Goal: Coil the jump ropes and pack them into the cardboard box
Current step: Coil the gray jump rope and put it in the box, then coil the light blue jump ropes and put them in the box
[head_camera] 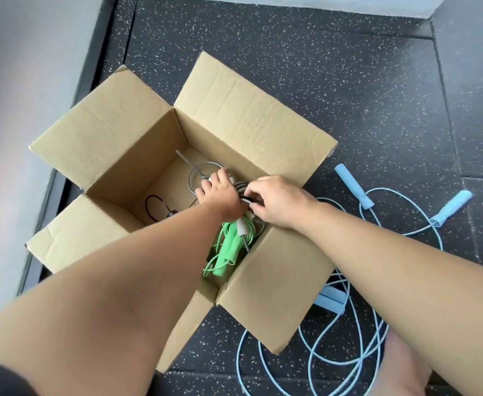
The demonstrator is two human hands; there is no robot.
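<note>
The grey jump rope, a thin cord gathered into loose loops with pale handles, sits inside the open cardboard box near its right wall. The left hand curls round the bundled strands, while the right hand pinches them from the other side. Just below lies a coiled green jump rope; a black cord rests on the box bottom. Light blue jump ropes sprawl uncoiled on the speckled dark floor beside the box.
</note>
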